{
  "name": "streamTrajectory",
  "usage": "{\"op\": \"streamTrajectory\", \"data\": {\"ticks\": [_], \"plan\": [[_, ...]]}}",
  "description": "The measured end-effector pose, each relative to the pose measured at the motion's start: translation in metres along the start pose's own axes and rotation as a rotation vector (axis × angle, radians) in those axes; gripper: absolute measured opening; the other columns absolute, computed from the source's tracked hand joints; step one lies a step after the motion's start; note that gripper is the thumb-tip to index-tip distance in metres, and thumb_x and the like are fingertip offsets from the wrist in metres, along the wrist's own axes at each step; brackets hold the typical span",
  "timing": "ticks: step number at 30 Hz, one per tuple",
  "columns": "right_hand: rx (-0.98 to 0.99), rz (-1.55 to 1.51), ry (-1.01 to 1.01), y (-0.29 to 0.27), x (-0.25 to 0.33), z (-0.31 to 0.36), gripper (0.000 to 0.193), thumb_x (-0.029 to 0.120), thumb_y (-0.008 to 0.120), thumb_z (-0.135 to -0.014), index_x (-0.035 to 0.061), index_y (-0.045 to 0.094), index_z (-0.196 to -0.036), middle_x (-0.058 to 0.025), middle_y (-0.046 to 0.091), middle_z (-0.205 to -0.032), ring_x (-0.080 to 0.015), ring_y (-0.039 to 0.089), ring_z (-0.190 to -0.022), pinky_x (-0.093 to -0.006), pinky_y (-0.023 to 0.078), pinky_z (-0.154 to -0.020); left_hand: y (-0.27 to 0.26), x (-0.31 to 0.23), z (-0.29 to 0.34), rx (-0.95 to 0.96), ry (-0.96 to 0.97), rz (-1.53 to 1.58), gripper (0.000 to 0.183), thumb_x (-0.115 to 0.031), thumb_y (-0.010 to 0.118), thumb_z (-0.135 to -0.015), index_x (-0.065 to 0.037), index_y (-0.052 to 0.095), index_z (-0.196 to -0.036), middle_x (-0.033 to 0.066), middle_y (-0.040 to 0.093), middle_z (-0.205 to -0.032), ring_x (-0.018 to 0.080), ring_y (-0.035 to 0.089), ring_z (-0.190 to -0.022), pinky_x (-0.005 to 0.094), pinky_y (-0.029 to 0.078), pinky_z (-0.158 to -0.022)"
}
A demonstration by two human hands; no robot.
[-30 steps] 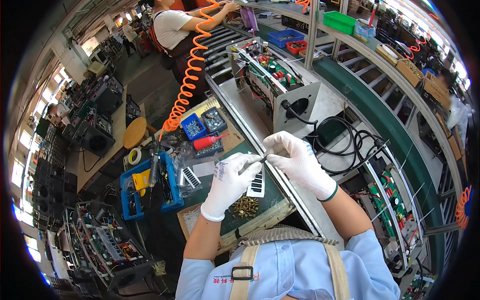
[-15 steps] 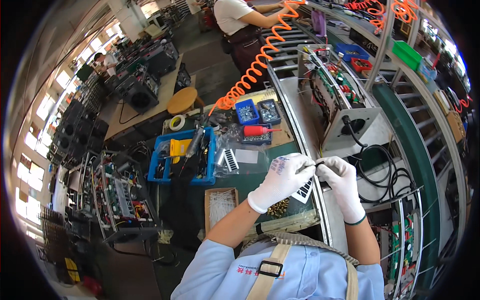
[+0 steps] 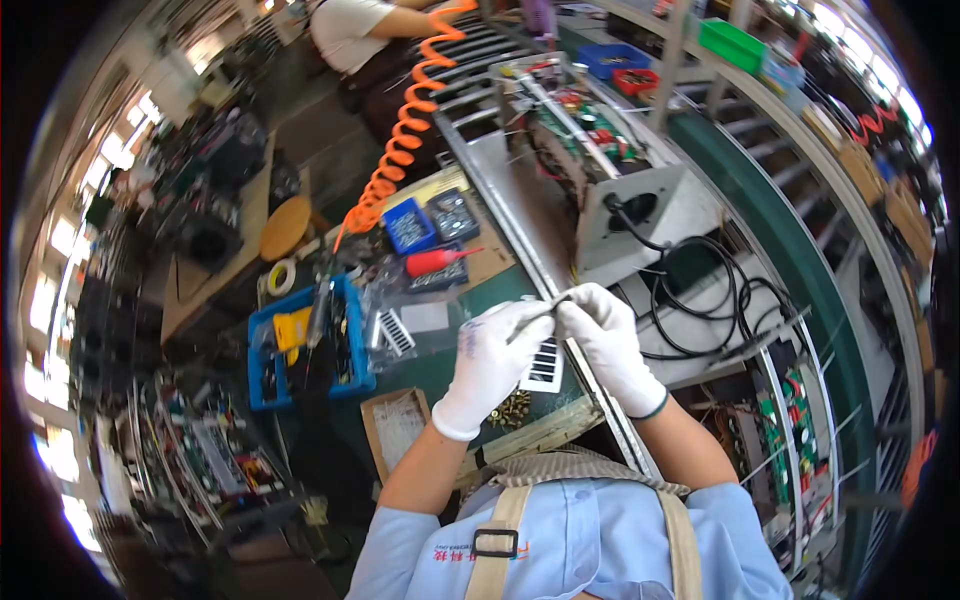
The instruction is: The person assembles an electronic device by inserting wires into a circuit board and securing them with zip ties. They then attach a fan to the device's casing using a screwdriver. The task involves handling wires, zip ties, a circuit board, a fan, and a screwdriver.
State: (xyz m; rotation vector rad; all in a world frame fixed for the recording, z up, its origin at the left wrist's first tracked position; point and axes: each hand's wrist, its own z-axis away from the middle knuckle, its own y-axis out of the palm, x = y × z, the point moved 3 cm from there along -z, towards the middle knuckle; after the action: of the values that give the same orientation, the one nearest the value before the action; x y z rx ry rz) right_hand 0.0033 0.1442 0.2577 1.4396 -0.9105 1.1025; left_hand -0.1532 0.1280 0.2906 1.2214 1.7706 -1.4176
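Note:
My left hand point(image 3: 490, 365) and my right hand point(image 3: 605, 345), both in white gloves, meet fingertip to fingertip over the metal edge of the bench. Each is closed in a pinch on a small dark piece point(image 3: 561, 299), too small to identify. Just below the fingers lies a white sheet with black rectangular labels point(image 3: 543, 367), partly covered by my left hand. Brass-coloured small parts point(image 3: 510, 408) lie heaped beside my left wrist. A second label sheet point(image 3: 395, 333) rests by a clear plastic bag left of my hands.
A blue tray point(image 3: 355, 378) with tools stands left, near a cardboard box point(image 3: 398, 425). Screw bins point(image 3: 408, 226) and a red bottle point(image 3: 430, 262) sit farther back. An opened equipment chassis point(image 3: 630, 215) with a coiled black cable point(image 3: 690, 350) stands right. An orange spiral hose point(image 3: 400, 150) hangs across.
The whole view has shifted, so bench and surroundings appear farther left and slightly tilted. My hands stay together, pinching the small dark piece; more of the label sheet shows beneath them.

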Motion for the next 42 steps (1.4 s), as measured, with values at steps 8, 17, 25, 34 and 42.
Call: {"op": "streamTrajectory", "data": {"ticks": [8,17,25,34,42], "plan": [[-0.286,-0.072,-0.211,-0.088,0.031,-0.044,0.017,0.018,0.061,-0.093,0.0015,0.061,-0.097,-0.0007,0.063,-0.083,-0.0077,0.057,-0.072,-0.024,0.048,-0.069,0.002,0.022,-0.022,-0.029,-0.125,0.068,0.025,-0.005,0.063,-0.088,0.003,0.068,-0.111,0.0114,0.067,-0.108,0.0179,0.064,-0.097,0.0278,0.049,-0.087],[-0.269,-0.179,-0.221,-0.18,-0.017,-0.149,0.018,0.016,0.06,-0.091,-0.0013,0.063,-0.093,-0.0046,0.064,-0.084,-0.0117,0.063,-0.077,-0.0263,0.051,-0.07,0.041,0.0,-0.17,0.239,0.284,-0.584,0.021,-0.001,0.056,-0.088,0.0,0.068,-0.106,0.009,0.061,-0.089,0.0174,0.06,-0.081,0.0294,0.048,-0.074],[-0.271,-0.2,-0.242,-0.183,-0.025,-0.18,0.02,0.016,0.06,-0.09,-0.0035,0.064,-0.093,-0.0066,0.066,-0.083,-0.0127,0.061,-0.074,-0.0272,0.05,-0.071,0.129,-0.02,-0.249,0.336,0.56,-0.648,0.02,-0.007,0.059,-0.088,0.001,0.068,-0.103,0.0127,0.063,-0.091,0.0204,0.063,-0.086,0.0296,0.049,-0.075],[-0.294,-0.073,-0.087,-0.182,-0.012,-0.18,0.021,0.018,0.059,-0.092,-0.0027,0.063,-0.088,-0.0059,0.065,-0.079,-0.0121,0.061,-0.071,-0.0279,0.049,-0.066,0.137,0.018,-0.268,0.519,-0.082,-0.18,0.022,-0.009,0.062,-0.092,0.005,0.066,-0.109,0.0008,0.066,-0.098,0.0034,0.058,-0.084,0.0164,0.046,-0.076],[-0.321,-0.054,-0.019,-0.184,-0.005,-0.179,0.02,0.018,0.06,-0.09,-0.0014,0.065,-0.086,-0.0058,0.064,-0.075,-0.0117,0.06,-0.067,-0.0283,0.049,-0.066,0.137,0.017,-0.266,0.518,-0.168,-0.026,0.026,-0.007,0.062,-0.091,0.005,0.065,-0.113,0.0028,0.068,-0.101,0.0037,0.059,-0.086,0.0167,0.046,-0.077]]}}
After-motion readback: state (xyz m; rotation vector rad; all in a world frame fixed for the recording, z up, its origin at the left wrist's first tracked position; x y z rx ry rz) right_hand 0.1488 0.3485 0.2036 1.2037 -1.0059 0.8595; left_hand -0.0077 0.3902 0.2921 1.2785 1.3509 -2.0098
